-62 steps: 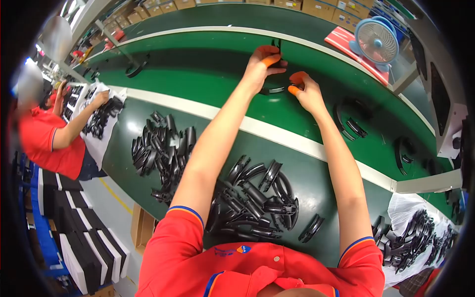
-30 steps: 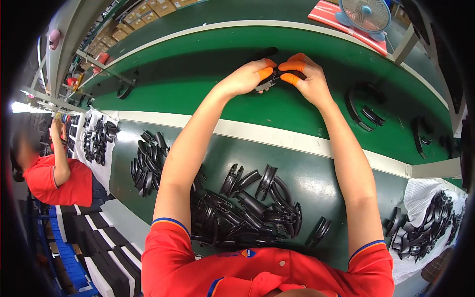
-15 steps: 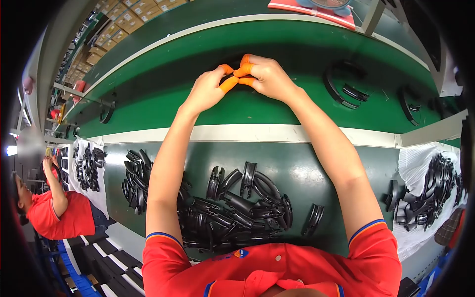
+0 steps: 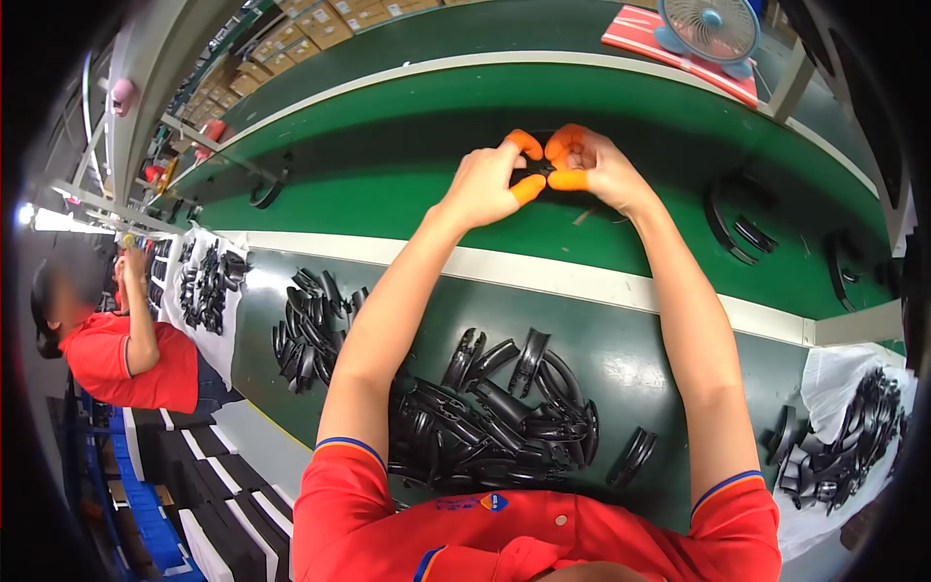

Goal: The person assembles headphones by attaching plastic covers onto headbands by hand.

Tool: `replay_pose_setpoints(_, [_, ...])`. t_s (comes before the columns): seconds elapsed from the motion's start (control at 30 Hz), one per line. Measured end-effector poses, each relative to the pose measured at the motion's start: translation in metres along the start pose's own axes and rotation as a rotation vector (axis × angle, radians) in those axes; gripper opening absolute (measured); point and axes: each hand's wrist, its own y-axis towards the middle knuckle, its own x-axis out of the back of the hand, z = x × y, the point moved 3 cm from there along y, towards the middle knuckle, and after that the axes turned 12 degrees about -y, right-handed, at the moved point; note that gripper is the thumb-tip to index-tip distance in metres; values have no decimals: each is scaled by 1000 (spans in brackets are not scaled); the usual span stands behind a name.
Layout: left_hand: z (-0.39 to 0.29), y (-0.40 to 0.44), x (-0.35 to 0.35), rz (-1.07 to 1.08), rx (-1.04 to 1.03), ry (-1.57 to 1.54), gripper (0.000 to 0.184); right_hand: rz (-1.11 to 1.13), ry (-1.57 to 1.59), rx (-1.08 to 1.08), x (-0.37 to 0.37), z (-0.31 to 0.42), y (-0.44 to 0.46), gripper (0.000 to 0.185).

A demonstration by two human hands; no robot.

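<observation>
Both hands are raised over the green belt (image 4: 369, 209), with orange finger covers on the thumbs and some fingers. Pinched between them is a small black plastic part (image 4: 532, 174), mostly covered by the fingers. My left hand (image 4: 482, 186) grips it from the left, thumb and forefinger closed. On the other side my right hand (image 4: 609, 177) closes on it, its thumb tip almost meeting the left one. Nearer my body, a pile of curved black plastic pieces (image 4: 485, 427) lies on the dark green table (image 4: 621, 359). One loose curved piece (image 4: 633, 456) sits right of the pile.
A ring-shaped black assembly (image 4: 720, 218) lies on the belt at right, another (image 4: 271, 191) at left. A white rail (image 4: 543, 273) divides belt from table. Black parts on white sheeting (image 4: 824, 373) are at right. A fan (image 4: 710, 27) stands beyond; a co-worker (image 4: 136, 359) is at left.
The view has swung, so the scene sits further right and lower, and the fan shows more fully. My hands stay together on the part, their fingers slightly more spread around it.
</observation>
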Motion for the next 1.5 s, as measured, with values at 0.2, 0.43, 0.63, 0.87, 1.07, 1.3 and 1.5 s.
replay_pose_setpoints(0.2, [1, -6, -9, 123, -34, 193, 41, -151, -559, 261, -7, 10, -6, 45])
replay_pose_setpoints(0.43, [9, -7, -13, 59, -151, 214, 42, -34, -471, 160, -16, 2, -2, 43])
replay_pose_setpoints(0.63, [12, -9, -22, 94, -135, 355, 42, 141, -743, 106, -19, 2, 4, 37])
replay_pose_setpoints(0.87, [9, -11, -34, 15, -135, 278, 40, -139, -700, 194, -17, 11, -9, 26])
replay_pose_setpoints(1.07, [-7, -7, -45, -134, -289, 274, 40, -217, -856, 84, -11, -6, -13, 19])
replay_pose_setpoints(1.3, [-43, -22, -15, -192, -395, 198, 70, -270, -1036, 93, 2, 2, -39, 24])
replay_pose_setpoints(1.5, [-229, -135, 111, -386, -592, -721, 61, -469, -1137, 134, 15, 2, -65, 34])
